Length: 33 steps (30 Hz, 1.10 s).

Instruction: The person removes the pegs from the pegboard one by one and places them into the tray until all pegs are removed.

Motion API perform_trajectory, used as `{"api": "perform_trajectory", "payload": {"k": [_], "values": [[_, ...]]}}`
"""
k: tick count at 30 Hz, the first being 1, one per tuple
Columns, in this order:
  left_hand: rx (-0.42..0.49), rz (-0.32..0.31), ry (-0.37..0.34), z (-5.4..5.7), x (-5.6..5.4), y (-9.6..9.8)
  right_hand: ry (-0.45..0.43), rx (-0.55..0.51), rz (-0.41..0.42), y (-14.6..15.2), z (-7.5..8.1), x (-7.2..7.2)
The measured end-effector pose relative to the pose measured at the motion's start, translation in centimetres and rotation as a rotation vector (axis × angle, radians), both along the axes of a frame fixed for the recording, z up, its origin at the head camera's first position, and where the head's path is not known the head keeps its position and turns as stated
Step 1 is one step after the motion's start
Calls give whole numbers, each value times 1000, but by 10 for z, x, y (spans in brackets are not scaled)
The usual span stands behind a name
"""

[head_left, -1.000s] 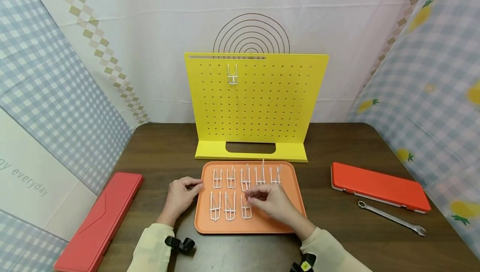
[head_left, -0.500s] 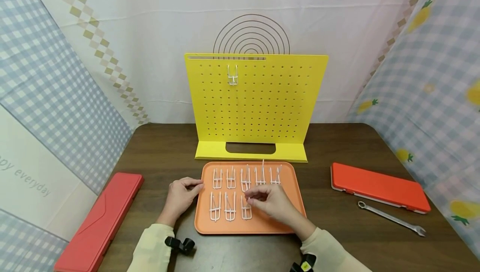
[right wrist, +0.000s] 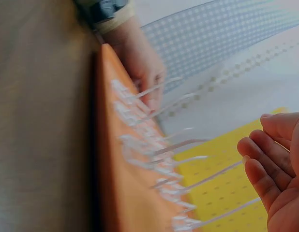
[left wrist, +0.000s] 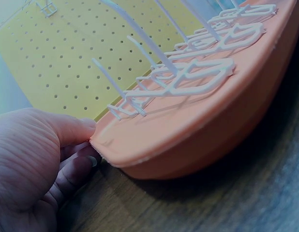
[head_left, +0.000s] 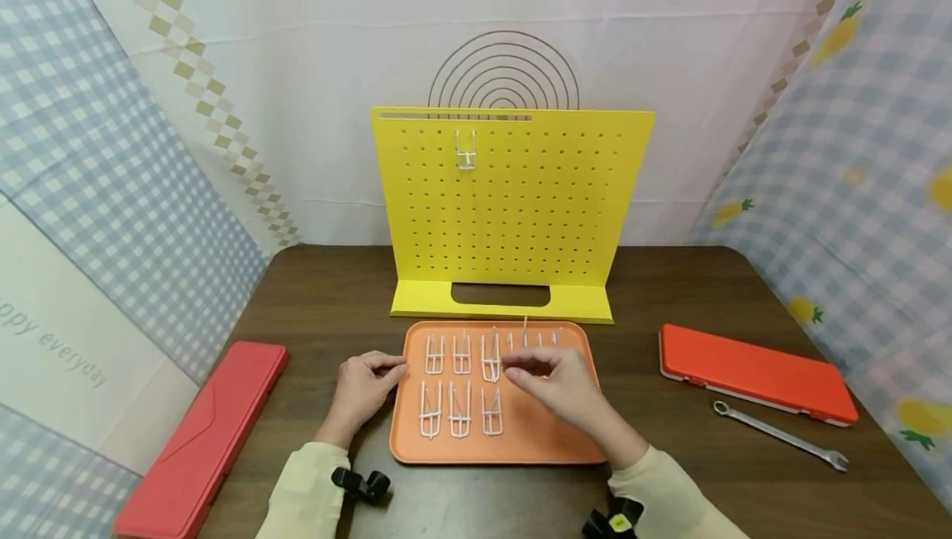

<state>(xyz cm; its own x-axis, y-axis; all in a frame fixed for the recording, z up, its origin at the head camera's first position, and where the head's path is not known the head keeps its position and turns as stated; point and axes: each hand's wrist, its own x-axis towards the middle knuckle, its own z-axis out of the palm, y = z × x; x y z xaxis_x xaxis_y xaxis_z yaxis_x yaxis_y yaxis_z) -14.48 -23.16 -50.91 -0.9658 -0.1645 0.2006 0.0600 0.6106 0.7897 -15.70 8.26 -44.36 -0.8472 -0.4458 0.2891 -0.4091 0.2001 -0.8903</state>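
Several white wire pegboard hooks (head_left: 492, 413) lie in two rows on an orange tray (head_left: 539, 444), their prongs pointing up. My left hand (head_left: 363, 390) pinches the tray's left rim; in the left wrist view, the thumb is on top and fingers are below. My right hand (head_left: 565, 386) hovers over the tray's right side, with its fingers loosely bent and nothing between them. It partly hides the back-row hooks on the right. Behind the tray stands a yellow pegboard (head_left: 521, 217), where one white hook (head_left: 466, 160) hangs near the top, left of centre.
A red case (head_left: 204, 440) lies at the left of the dark wooden table (head_left: 320, 291). On the right are an orange-red flat case (head_left: 754, 369) and a combination wrench (head_left: 781, 433). Patterned cloth hangs behind and on both sides.
My right hand has come away from the right-hand front-row hook and shifted rightward and slightly back, leaving that hook in full sight. My left hand stays at the tray's rim.
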Motion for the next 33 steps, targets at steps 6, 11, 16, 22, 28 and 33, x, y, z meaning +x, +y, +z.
{"api": "perform_trajectory", "payload": {"k": [6, 11, 16, 22, 28, 33], "values": [[2, 6, 30, 0, 1, -1, 152, -3, 10, 6, 37, -12], [2, 8, 21, 0, 1, -1, 221, 39, 12, 4, 72, -28], [7, 4, 12, -1, 1, 0, 262, 45, 11, -4, 105, -54], [15, 12, 10, -2, 0, 0, 263, 57, -28, -20, 134, -91], [23, 11, 5, 0, 0, -1, 238, 75, -109, -36, 145, -127], [29, 6, 3, -1, 1, 0, 236, 92, -176, -49, 151, -151]]}}
